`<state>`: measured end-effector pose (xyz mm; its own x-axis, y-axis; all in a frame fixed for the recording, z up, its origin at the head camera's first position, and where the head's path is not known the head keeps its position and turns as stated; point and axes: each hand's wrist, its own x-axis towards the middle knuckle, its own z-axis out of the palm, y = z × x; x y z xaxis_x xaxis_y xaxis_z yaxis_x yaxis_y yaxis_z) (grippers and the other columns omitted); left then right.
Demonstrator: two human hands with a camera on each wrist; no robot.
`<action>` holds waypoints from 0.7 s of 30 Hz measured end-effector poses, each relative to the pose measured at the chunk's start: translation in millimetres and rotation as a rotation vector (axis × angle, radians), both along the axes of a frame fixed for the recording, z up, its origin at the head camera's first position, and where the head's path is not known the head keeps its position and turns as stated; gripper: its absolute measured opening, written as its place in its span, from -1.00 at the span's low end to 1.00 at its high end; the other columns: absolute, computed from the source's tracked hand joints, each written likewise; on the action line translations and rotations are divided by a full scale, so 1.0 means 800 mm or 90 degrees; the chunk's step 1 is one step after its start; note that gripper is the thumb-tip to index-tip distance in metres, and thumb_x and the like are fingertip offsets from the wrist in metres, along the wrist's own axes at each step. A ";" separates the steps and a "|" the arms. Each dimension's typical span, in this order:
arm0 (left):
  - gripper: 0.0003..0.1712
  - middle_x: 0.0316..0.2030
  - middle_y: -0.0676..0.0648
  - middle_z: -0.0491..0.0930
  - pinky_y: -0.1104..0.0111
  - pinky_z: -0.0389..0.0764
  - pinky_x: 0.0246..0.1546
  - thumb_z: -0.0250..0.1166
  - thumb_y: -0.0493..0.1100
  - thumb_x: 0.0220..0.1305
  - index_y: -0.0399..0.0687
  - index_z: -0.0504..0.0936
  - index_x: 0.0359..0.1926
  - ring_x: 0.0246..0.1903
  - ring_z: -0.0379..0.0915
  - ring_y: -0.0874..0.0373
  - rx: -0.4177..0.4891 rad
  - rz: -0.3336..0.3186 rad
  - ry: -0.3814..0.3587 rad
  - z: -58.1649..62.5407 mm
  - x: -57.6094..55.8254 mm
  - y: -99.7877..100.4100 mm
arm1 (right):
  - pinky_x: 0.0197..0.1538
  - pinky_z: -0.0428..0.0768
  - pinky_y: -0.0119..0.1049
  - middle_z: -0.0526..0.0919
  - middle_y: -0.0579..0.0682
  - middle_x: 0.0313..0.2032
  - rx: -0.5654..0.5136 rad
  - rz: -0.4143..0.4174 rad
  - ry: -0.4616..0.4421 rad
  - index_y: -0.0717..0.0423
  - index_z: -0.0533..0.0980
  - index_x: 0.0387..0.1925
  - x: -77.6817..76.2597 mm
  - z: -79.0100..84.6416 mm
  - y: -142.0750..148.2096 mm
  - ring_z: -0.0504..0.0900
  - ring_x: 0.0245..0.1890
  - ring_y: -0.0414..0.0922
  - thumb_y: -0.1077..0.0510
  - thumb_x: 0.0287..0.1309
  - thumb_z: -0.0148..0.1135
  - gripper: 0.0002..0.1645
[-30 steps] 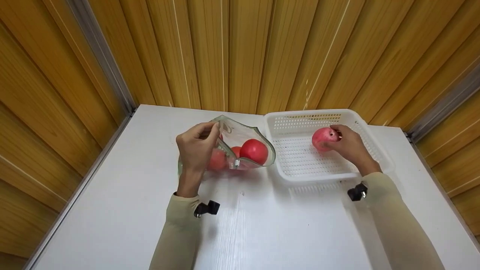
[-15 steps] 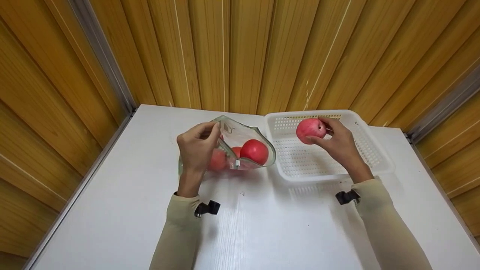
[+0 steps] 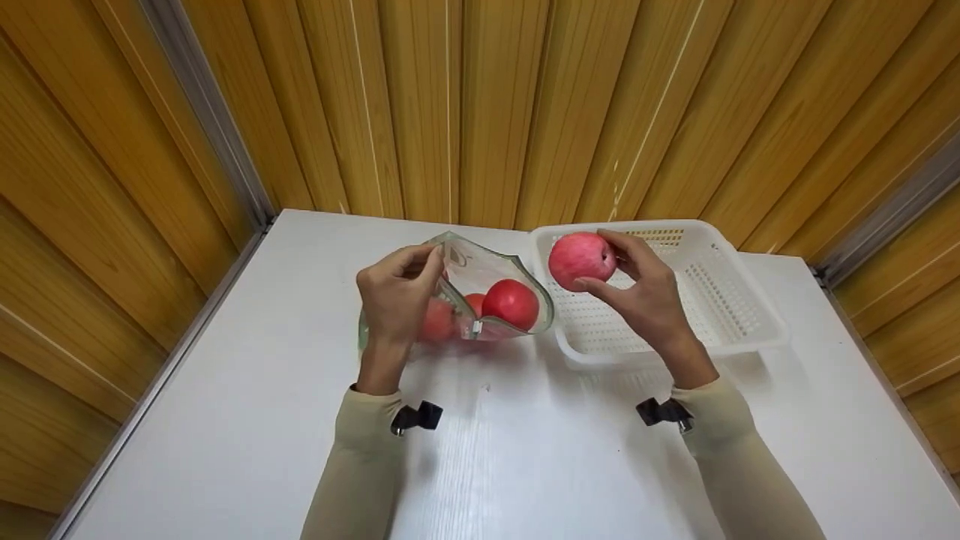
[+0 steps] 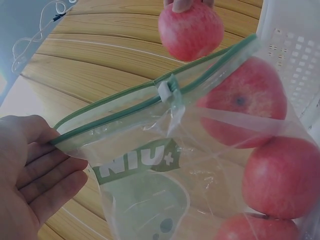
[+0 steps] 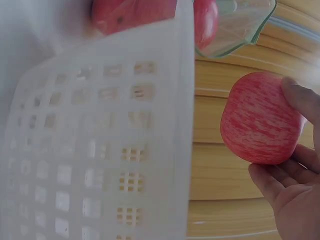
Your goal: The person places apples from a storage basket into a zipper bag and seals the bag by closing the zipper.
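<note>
My left hand (image 3: 401, 289) pinches the upper corner of a clear zip bag (image 4: 150, 135) between thumb and fingers. The bag has a green edge and a white slider (image 4: 164, 91), and its mouth gapes toward the basket. Several red apples (image 3: 510, 305) lie inside; some show only through the plastic. In my right hand (image 3: 643, 289) is another apple (image 3: 577, 261), pink-red and streaked, gripped between thumb and fingers. It is above the left end of the white basket (image 3: 671, 350), to the right of the bag's mouth.
The perforated plastic basket stands on the white table (image 3: 510, 465), right beside the bag. Yellow wood-look panels (image 3: 487, 112) rise behind the table and at both sides. A white cable (image 4: 37, 37) shows at the upper left of the left wrist view.
The right hand has lifted the apple from inside the basket and carried it left toward the bag. The left hand and the bag stay nearly where they were.
</note>
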<state>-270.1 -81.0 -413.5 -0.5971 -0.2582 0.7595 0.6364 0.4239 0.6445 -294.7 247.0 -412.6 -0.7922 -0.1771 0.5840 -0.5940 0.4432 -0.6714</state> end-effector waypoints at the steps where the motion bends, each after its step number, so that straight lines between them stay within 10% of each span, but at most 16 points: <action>1: -0.94 -0.40 -0.07 0.81 0.40 0.73 -0.40 0.47 -0.36 0.31 -0.30 0.85 -0.29 -0.48 0.72 0.18 -0.001 0.001 -0.002 0.000 0.000 0.000 | 0.23 0.58 -0.43 0.62 0.16 0.22 -0.005 0.011 0.013 0.34 0.51 0.34 0.003 0.002 -0.006 0.63 0.20 -0.01 0.30 -0.07 0.73 -0.09; 21: -0.93 -0.40 -0.12 0.80 0.42 0.73 -0.42 0.47 -0.36 0.30 -0.32 0.85 -0.30 -0.49 0.73 0.17 -0.011 -0.003 -0.004 0.006 0.004 0.003 | 0.31 0.58 -0.19 0.57 0.16 0.33 0.016 0.109 0.162 0.33 0.49 0.38 0.034 -0.011 -0.102 0.58 0.32 0.06 0.24 -0.06 0.74 -0.05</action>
